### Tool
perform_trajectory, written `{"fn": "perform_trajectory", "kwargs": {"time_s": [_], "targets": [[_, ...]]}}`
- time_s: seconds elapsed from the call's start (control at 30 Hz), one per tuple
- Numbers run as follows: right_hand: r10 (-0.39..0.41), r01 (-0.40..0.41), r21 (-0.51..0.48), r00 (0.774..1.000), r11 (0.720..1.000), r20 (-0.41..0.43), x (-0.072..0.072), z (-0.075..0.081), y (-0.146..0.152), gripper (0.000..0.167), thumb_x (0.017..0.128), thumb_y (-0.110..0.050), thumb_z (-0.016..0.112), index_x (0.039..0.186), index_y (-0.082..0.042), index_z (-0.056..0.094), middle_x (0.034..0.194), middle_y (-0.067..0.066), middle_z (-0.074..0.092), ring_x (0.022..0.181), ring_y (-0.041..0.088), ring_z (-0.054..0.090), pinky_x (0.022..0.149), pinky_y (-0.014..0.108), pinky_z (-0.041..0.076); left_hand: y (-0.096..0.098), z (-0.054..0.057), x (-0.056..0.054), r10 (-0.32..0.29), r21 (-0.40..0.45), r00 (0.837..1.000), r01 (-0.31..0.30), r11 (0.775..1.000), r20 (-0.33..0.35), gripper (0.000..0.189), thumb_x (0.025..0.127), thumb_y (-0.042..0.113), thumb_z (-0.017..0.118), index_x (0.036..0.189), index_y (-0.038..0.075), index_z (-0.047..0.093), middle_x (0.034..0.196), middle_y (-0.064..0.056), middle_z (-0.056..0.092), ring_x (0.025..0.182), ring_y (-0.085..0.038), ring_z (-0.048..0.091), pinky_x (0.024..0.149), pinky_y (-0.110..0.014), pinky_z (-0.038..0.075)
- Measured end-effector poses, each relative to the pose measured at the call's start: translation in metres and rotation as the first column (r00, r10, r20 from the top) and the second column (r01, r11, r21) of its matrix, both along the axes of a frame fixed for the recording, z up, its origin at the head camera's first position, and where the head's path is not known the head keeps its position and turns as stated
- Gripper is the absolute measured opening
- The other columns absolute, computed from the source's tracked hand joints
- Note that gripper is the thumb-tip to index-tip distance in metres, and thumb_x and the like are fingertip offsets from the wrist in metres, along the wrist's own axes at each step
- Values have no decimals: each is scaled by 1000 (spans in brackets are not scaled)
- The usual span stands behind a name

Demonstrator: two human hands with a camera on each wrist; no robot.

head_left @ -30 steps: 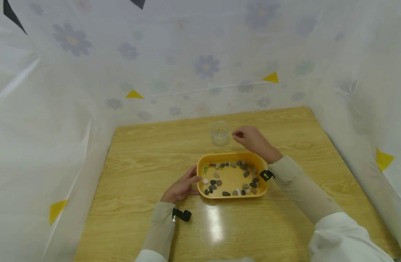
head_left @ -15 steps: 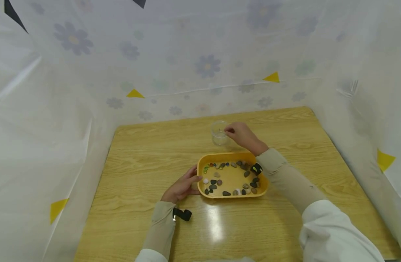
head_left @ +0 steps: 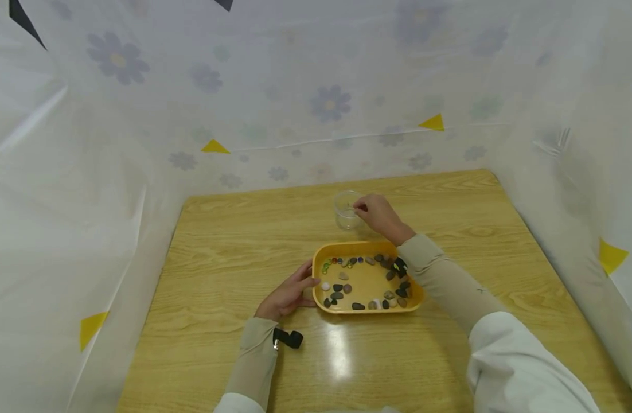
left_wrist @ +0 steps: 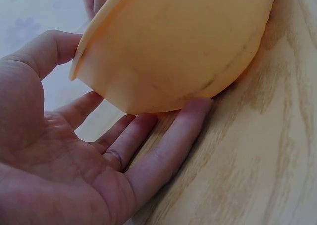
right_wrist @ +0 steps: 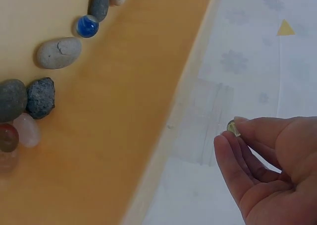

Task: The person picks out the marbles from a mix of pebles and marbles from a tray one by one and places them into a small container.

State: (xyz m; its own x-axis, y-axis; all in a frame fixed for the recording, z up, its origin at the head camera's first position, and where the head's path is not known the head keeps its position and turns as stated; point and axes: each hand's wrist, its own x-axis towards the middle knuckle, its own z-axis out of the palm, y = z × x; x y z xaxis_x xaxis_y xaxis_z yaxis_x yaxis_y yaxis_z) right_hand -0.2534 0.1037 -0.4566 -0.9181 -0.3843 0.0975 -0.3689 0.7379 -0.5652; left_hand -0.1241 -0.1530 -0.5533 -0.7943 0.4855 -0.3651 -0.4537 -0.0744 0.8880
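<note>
Overhead, the right hand hovers at the rim of the clear cup, beyond the yellow tray of pebbles. Close up, its fingertips pinch 1 glass marble, while the left hand lies spread, fingers against the tray's side.

Bright, even light — tabletop glare

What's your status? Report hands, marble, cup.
Right hand pinches a small clear marble at the rim of the clear cup. Left hand open, fingers against the yellow tray. Nothing blocking the cup.
</note>
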Motion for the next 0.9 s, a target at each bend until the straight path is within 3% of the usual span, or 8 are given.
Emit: {"fn": "perform_trajectory", "kwargs": {"time_s": [0.37, 0.9], "targets": [[-52, 52, -4, 999, 999, 13, -4, -7, -4, 20, 92, -10, 58, 107, 0, 66, 100, 12, 64, 88, 23, 59, 77, 37, 51, 1, 0, 1, 8, -4, 1000, -8, 1000, -5, 57, 93, 20, 56, 143, 34, 33, 148, -5, 25, 105, -29, 56, 71, -45, 54], [-57, 58, -11, 998, 998, 34, -5, -8, -5, 23, 93, -15, 58, 106, 2, 66, 96, 12, 64, 85, 22, 60, 75, 36, 51, -1, 0, 0, 10, -5, 1000, -10, 1000, -8, 58, 94, 18, 54, 143, 36, 31, 148, -5, 24, 106, -30, 55, 71, -47, 54]]}}
